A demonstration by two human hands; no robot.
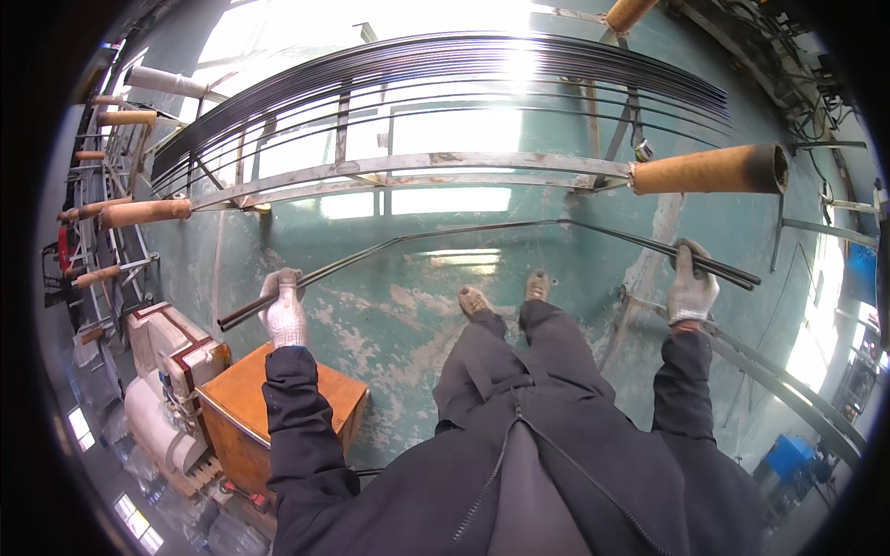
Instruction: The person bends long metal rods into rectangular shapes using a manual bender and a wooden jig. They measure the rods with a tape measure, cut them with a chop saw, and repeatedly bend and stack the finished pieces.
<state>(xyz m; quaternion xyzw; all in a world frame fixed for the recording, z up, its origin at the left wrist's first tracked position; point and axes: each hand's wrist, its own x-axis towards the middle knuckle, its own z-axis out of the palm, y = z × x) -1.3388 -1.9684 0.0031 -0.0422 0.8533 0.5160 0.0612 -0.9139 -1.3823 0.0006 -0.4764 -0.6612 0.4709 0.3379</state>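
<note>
A pair of long, thin dark metal rods [399, 239] spans the view in front of my legs, with a bend toward each side. Near its left end, my gloved left hand [284, 308] is closed around the rods. My right hand [692, 285], in a whitish work glove, grips them close to the right end. Beyond them, many straight dark rods [445, 69] lie side by side across a metal rack [436, 165]. The held rods hang apart from the rack, above the floor.
Cardboard-like tubes cover the rack's arms, one on the right [709, 172] and another on the left [146, 213]. An orange-brown wooden cabinet [250, 394] stands beside my left arm. Metal rails [779, 385] run past my right arm. The green floor [389, 324] is worn.
</note>
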